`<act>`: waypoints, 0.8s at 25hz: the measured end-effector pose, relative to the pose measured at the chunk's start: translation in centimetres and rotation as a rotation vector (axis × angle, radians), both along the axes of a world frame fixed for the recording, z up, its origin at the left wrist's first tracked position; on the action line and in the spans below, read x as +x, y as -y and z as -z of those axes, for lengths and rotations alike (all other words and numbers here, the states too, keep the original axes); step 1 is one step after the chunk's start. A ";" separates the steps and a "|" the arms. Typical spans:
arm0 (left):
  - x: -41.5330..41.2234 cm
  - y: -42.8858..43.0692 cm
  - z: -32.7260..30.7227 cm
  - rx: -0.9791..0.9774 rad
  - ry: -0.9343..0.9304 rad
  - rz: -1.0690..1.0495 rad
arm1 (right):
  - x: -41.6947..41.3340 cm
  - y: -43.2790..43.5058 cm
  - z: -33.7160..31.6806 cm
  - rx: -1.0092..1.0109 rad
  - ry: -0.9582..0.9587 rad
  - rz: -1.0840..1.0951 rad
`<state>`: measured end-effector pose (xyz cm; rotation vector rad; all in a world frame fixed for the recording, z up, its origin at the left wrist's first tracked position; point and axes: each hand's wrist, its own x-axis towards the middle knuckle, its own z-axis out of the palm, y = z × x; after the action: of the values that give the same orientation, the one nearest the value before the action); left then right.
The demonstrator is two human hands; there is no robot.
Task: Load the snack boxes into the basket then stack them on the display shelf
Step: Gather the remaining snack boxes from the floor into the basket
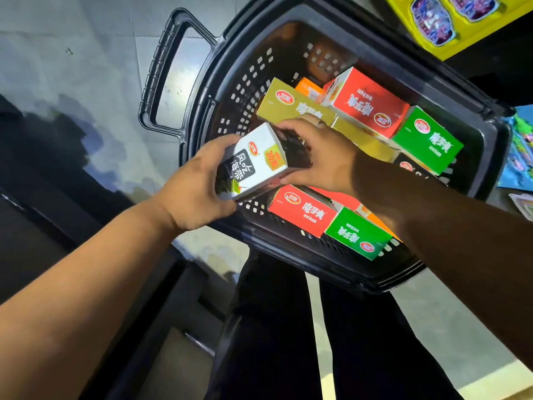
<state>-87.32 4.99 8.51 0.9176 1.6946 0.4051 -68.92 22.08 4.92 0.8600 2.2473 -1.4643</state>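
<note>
The black plastic basket (225,82) holds red, green, gold snack boxes (363,102); at eight o'clock left hand (196,183) and right hand (323,157) grip a white-black box (253,166).

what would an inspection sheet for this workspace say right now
surface: grey tiled floor, left of the basket
job's things: black basket holds red box, green box, gold box, orange box and more; white-and-black box above its near-left rim
clutter: nothing seen
hands: left hand and right hand both grip the white-and-black box
cables: nothing seen
surroundings: yellow display panel top right, blue packaging at right edge
</note>
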 end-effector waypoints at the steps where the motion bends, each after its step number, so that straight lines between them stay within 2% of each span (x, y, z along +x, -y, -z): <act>1: 0.0 -0.6 0.0 0.012 0.013 0.011 | 0.3 0.0 -0.2 0.022 -0.011 0.032; 3: 0.1 -1.5 0.5 0.045 0.006 0.033 | 1.2 0.3 -0.7 0.118 -0.052 0.088; 5: 0.7 -2.3 1.1 0.075 -0.112 0.049 | 2.0 1.0 -1.2 0.242 -0.079 0.151; 7: 1.7 -3.1 1.3 0.052 -0.219 0.028 | 2.3 2.1 -1.3 0.386 -0.057 0.212; 9: 2.5 -4.0 1.4 -0.008 -0.248 -0.010 | 1.8 3.3 -1.3 0.532 -0.003 0.235; 11: 2.8 -4.4 1.9 -0.049 -0.209 -0.073 | 0.9 4.0 -0.7 0.582 0.081 0.211; 16: 2.5 -4.0 2.3 -0.086 0.201 -0.427 | -0.7 4.5 0.9 0.534 0.161 0.124; 18: 2.5 -4.2 3.1 -0.093 0.227 -0.507 | -0.6 4.8 1.7 0.526 0.160 0.118; 20: 2.7 -4.6 4.0 -0.082 0.157 -0.505 | -0.4 5.2 2.4 0.559 0.136 0.143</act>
<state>-84.65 9.56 4.46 0.3758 1.7713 0.7171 -69.29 16.85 2.56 1.2575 2.5666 -0.7894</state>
